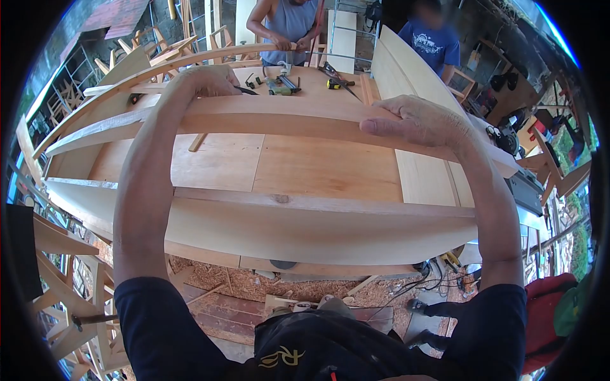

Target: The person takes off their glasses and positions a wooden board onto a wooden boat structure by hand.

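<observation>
A long, pale wooden beam (279, 117) spans from left to right in front of me, above the bench. My right hand (416, 120) is closed over its right part, thumb lying along the near face and fingers reaching over the top. My left hand (213, 81) bends over the beam's far edge, left of the middle; its fingers are mostly hidden, and a thin dark item (246, 91) shows beside them. Closer to me, a wide panel with a wooden top edge (318, 222) stands across the bench. Plywood (318, 168) lies flat between the two.
A person (286, 32) across the bench holds a curved wooden strip (190, 58). Another person (432, 41) stands behind a tall panel (406, 66). A green power tool (279, 89) and a yellow tape measure (333, 84) lie on the bench. Wood shavings (222, 279) cover the floor.
</observation>
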Demonstrator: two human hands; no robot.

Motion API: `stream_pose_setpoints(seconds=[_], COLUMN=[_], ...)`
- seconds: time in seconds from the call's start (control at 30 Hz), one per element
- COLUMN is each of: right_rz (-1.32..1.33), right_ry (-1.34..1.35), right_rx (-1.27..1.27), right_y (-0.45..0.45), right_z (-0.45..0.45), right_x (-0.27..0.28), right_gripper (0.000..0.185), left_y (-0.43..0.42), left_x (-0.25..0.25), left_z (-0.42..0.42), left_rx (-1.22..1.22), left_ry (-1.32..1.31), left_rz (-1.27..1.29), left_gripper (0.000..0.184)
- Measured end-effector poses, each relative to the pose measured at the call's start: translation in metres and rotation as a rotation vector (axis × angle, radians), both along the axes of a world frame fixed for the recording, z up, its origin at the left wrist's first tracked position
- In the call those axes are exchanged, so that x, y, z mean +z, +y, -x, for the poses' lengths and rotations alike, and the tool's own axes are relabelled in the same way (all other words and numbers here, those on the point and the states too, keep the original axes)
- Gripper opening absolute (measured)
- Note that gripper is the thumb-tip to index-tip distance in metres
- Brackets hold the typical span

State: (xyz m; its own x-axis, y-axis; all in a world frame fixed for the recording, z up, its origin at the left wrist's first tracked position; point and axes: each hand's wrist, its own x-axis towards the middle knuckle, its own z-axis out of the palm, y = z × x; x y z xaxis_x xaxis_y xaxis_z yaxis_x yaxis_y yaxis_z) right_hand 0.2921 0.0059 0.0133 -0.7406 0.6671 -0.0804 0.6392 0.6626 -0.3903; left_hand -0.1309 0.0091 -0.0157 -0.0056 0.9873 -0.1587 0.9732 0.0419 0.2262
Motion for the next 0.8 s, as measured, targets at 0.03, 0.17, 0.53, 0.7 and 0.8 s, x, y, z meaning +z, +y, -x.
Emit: stream_pose_setpoints(seconds=[0.03,0.17,0.53,0.7,0.8], right_rz=[0.002,0.006,-0.054,0.016,-0.005], right_ry=[-0.007,-0.063,-0.052,-0.068,-0.097], right_rx=[-0.004,-0.029,-0.011,-0.048,0.002], right_y=[-0.001,-0.003,0.006,-0.006,-0.014], right_z=[0.0,0.002,-0.001,0.001,-0.001], right_x=[0.001,0.006,-0.004,0.003,0.016], right_gripper=[0.085,0.085,0.081,0.09,0.094], left_y=[-0.001,-0.002,0.001,0.009,0.003], left_x=[-0.001,-0.002,-0.006,-0.008,-0.005], left_z=[-0.001,-0.001,0.006,0.015,0.005], left_rx=[0.008,0.023,-0.021,-0.039,-0.003], left_ry=[-0.016,-0.051,-0.056,-0.027,0.022], left_rz=[-0.011,-0.02,-0.003,-0.005,-0.042], left_gripper=[0.029,0.029,0.029,0.03,0.033])
